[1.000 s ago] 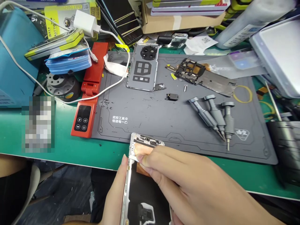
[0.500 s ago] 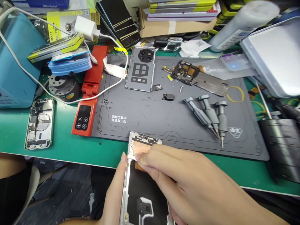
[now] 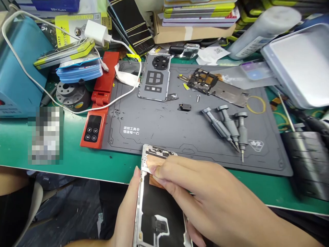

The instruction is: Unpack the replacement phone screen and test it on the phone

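Observation:
My left hand point(image 3: 125, 211) is wrapped round a stripped phone frame point(image 3: 160, 202) at the table's front edge. Its thumb lies along the frame's left side, and fingertips show at the right side. The frame has a silvery rim, a black inner sheet and a copper-coloured patch point(image 3: 155, 162) near its top. Over that patch my right hand point(image 3: 205, 185) is closed in a pinch, fingertips against the frame's upper left part. A small white edge shows at the fingertips; what they hold is otherwise hidden.
On the grey mat point(image 3: 159, 120) are a phone back cover point(image 3: 154, 77), a board assembly point(image 3: 203, 82), a small black part point(image 3: 185, 107) and three screwdrivers point(image 3: 227, 127). A red device point(image 3: 94, 128) with a white cable point(image 3: 118, 101) stands left. Boxes line the back.
The view has shifted slightly, so the bench items sit a little differently in the picture. Both hands keep nearly the same hold on the phone frame.

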